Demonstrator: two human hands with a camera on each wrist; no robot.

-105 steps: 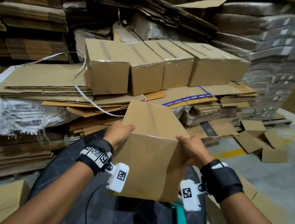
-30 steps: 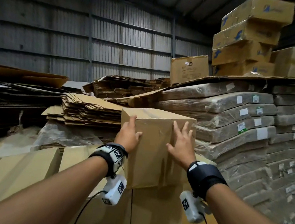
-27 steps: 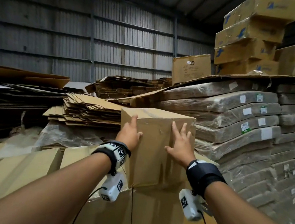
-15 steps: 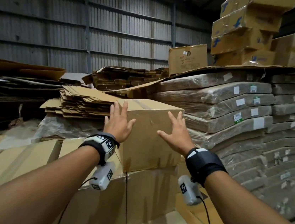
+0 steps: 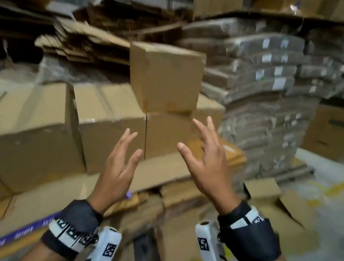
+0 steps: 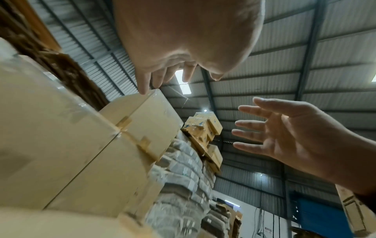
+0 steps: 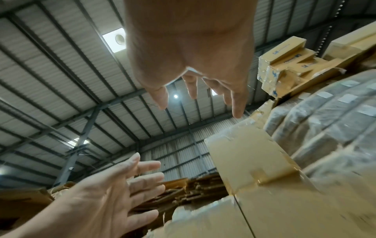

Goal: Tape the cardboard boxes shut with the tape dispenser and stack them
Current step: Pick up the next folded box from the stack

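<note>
Cardboard box (image 5: pixel 165 77), one, sits atop two boxes (image 5: pixel 141 126); our left hand (image 5: pixel 119 167) and right hand (image 5: pixel 207 167) hang spread, released, wrapped bundles (image 5: pixel 260 76) just beside.

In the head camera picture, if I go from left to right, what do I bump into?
Big cardboard box → left hand → small box on top → right hand → stack of wrapped bundles → printed box by the floor.
</note>
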